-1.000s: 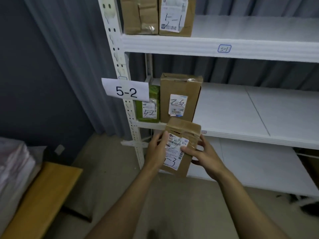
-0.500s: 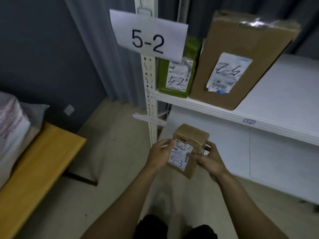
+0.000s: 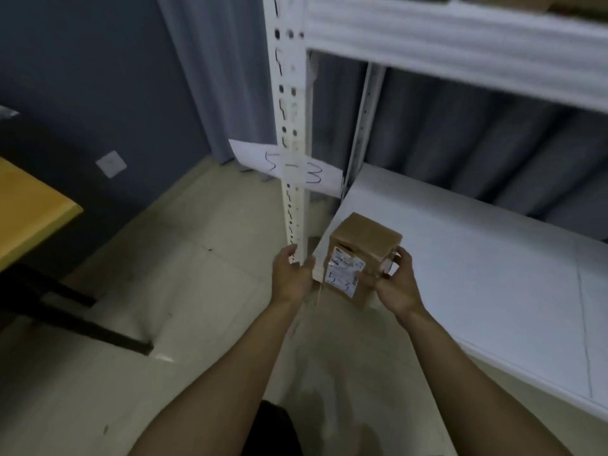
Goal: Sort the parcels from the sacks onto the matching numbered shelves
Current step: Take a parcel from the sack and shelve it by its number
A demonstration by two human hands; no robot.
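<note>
My R hand point(image 3: 394, 286) grips parcel point(image 3: 365, 236) marked 5-3 at shelf point(image 3: 493, 274) front-left corner; L hand point(image 3: 291, 274) open, beside post point(image 3: 291, 93).

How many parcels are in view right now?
1 for certain: the brown parcel marked 5-3, gripped by the right hand at the lower shelf's front left corner. Slivers on the shelf above, at the frame's top edge, may be more.
</note>
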